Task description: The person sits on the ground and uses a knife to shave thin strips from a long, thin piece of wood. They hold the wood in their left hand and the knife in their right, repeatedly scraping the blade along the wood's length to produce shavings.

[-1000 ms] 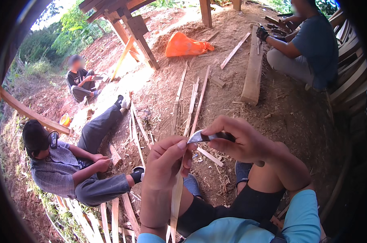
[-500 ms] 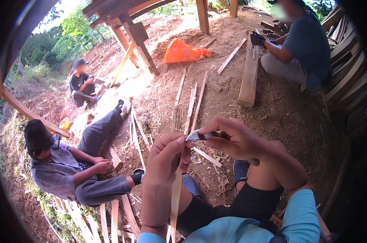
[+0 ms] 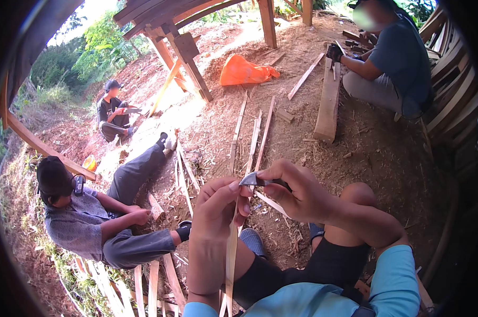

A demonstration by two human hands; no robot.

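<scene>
1. Right hand of the person is closed around the handle of a knife; left hand is narrow, with thumb and fingers pinching a thin wood strip. Both hands meet in front of the knees.
2. Largest is the brown ground, which is sloping and covered with many shavings.
3. Above it, at the upper side, stands a wooden frame with thick posts.
4. Next come three other people. One person in a grey shirt sits at the left, with hands together. Another in a blue-grey shirt sits at the far right, wearing dark gloves. One in dark clothes sits farther away, at the upper left.
5. A thick plank lies beside the person at the right.
6. An orange bag lies crumpled near the frame.
7. The wood strip runs from the left fingers downward, toward the lap.
8. Smallest is the knife. Its blade points to the left thumb; whether its edge touches the strip, one cannot tell.
</scene>
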